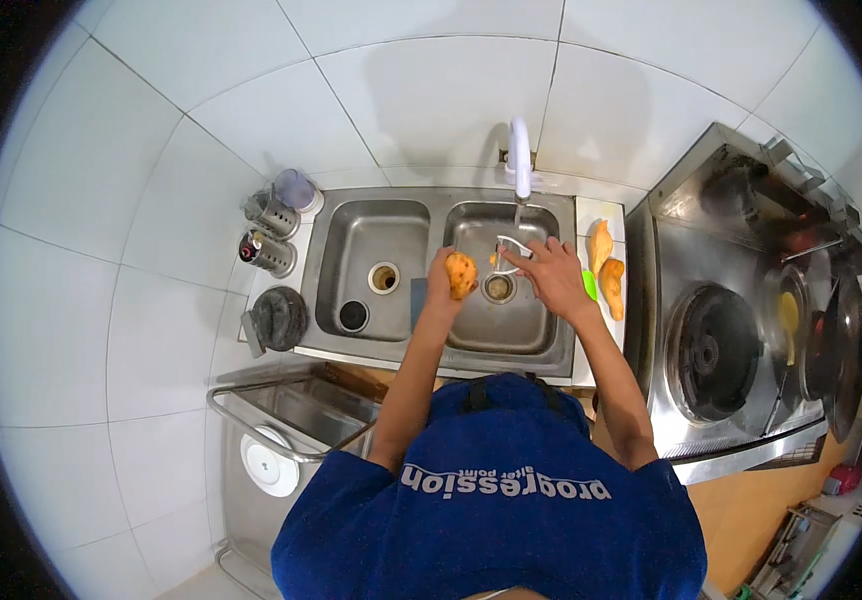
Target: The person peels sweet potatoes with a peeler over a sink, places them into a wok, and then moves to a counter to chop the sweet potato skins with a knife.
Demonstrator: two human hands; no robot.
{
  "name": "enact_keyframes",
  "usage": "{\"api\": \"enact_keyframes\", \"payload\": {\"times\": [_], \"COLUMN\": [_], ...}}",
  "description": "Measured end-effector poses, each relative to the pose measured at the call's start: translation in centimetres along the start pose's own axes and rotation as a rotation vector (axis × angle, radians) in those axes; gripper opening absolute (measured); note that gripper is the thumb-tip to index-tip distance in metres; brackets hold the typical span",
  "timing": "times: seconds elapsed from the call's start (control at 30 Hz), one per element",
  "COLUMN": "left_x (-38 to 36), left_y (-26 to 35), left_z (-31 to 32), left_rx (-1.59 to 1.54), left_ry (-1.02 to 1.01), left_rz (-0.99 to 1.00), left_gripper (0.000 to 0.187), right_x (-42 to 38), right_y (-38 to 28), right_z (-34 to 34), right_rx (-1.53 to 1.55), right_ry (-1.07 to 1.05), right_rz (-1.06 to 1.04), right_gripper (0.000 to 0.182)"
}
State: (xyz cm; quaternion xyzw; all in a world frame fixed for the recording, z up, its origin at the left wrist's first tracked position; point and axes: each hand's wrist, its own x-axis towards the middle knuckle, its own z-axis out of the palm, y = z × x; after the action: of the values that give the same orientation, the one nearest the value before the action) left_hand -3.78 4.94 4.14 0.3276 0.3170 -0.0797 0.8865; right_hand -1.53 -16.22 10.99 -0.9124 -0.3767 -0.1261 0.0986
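Gripping an orange vegetable (462, 275), the left hand (438, 282) hangs over the steel sink (438, 222), near the divider between its two basins. The fingers of that hand curl around the vegetable's side, while the face turned toward the other hand stays exposed, its orange surface marked with a few darker spots. Just across from it, above the right basin (511, 325), the right hand (557, 277) pinches a white peeler (513, 240); its fingers reach forward, slightly apart, with an extended fingertip against the tool, though where the thumb presses cannot be told. The peeler is apart from the vegetable, and a small orange scrap shows beside its blade. Both hands are in front of the white faucet (520, 160), from whose spout what looks like a thin stream falls. On the tiled ledge to the right of the sink lie two orange pieces, the upper one (601, 245) nearly touching the lower one (612, 288), and a bright green object (589, 285) sits near the right wrist, partly hidden. A round black object (354, 316) rests in the left basin, below and left of the drain (383, 278). Further left stand metal utensil holders (269, 252) and a dark stone bowl (279, 318), while the stove (711, 350) is at the far side, right of the ledge.
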Motion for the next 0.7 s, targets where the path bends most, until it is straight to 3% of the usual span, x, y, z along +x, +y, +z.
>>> {"api": "enact_keyframes", "payload": {"times": [0.17,0.3,0.4,0.5,0.6,0.67,0.7], "left_x": [1.5,-0.3,0.6,1.4,-0.3,0.2,0.5], "left_y": [-1.2,0.0,-0.6,-0.9,0.1,-0.2,-0.8], "left_z": [-1.1,-0.5,-0.9,-1.7,-0.3,-0.5,-0.9], "left_rx": [-0.018,0.060,0.184,0.300,0.184,0.353,0.348], "left_ry": [-0.117,0.020,0.032,-0.031,0.035,0.094,0.099], "left_rz": [0.065,0.071,0.166,0.271,0.221,0.388,0.381], "left_gripper": [0.025,0.027,0.027,0.025,0.026,0.030,0.030], "right_x": [0.6,0.0,0.2,0.5,0.1,0.2,0.3], "right_y": [-2.8,-0.6,-0.8,-1.6,0.0,-0.1,-0.7], "right_z": [-0.5,0.9,-0.7,-0.8,0.5,0.2,-0.4], "right_rx": [0.112,-0.041,0.094,0.135,0.001,0.137,0.138], "right_ry": [-0.028,-0.053,-0.089,-0.060,-0.083,0.011,0.002], "right_rz": [-0.078,-0.042,0.027,-0.069,-0.038,0.000,-0.002], "right_gripper": [0.052,0.053,0.053,0.051,0.051,0.048,0.048]}}
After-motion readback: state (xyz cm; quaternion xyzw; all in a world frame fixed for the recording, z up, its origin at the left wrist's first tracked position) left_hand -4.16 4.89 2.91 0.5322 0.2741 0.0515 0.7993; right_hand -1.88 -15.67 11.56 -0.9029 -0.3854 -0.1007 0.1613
